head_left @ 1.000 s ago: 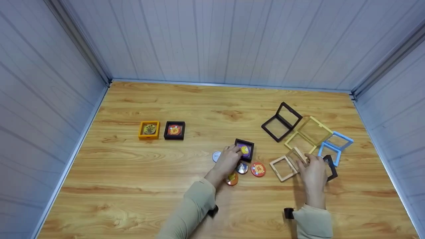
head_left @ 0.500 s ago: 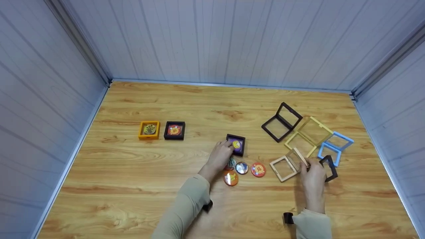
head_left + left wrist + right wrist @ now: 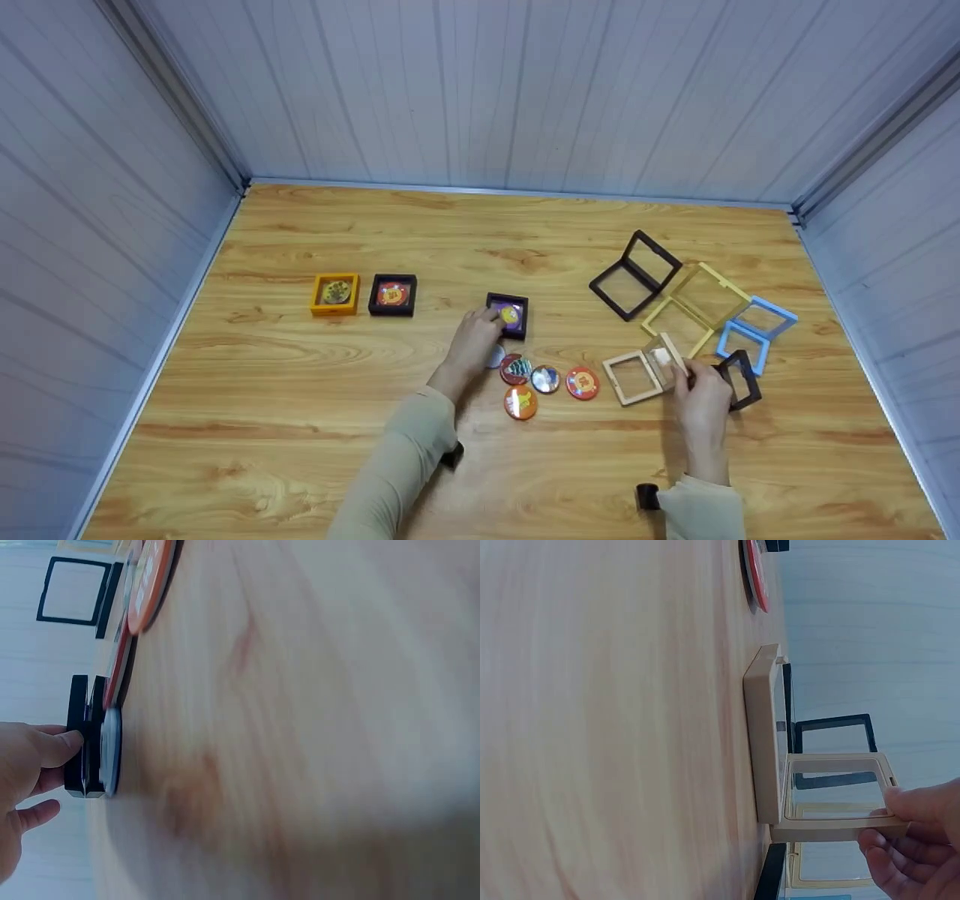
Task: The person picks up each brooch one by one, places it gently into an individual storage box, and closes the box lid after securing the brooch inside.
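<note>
Two closed frames at the left of the worktop (image 3: 262, 390), an orange frame (image 3: 334, 310) and a black frame (image 3: 391, 311), each show a badge inside and look finished, while the left hand (image 3: 471, 341), its forearm slanting far, pinches the edge of a third frame (image 3: 523, 324) holding a purple badge. Five loose badges (image 3: 520, 402) lie nearer, and five unfolded frames farther right seem left to fill, among them a beige frame (image 3: 643, 397) whose raised lid the right hand (image 3: 703, 397) grips between thumb and fingers.
</note>
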Available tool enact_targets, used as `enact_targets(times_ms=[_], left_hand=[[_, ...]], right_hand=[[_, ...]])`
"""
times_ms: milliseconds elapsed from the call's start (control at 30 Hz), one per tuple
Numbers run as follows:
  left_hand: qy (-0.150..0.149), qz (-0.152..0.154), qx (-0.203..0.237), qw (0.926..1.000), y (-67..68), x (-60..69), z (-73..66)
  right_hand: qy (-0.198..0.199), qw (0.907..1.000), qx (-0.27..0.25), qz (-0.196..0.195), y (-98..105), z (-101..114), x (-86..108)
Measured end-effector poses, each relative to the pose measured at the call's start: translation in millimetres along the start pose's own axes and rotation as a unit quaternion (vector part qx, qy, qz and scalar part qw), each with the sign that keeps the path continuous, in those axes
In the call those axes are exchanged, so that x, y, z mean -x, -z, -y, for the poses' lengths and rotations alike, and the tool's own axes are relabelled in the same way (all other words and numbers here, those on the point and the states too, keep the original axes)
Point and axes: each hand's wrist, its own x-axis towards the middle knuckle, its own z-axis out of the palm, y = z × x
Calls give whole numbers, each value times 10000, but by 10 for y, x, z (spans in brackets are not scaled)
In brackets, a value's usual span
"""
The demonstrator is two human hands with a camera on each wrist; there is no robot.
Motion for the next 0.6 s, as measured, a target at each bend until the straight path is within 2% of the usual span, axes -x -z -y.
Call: enact_targets(times_ms=[100,367,600], left_hand=[[73,19,8,10000,21,15,61],[230,-189,127,9995,55,61,237],[379,-38,15,9993,85,75,346]], right_hand=[[8,10000,-25,38,-12,7,10],[22,9999,-95,40,-48,25,27],[88,9997,-232,-76,-88,52,32]])
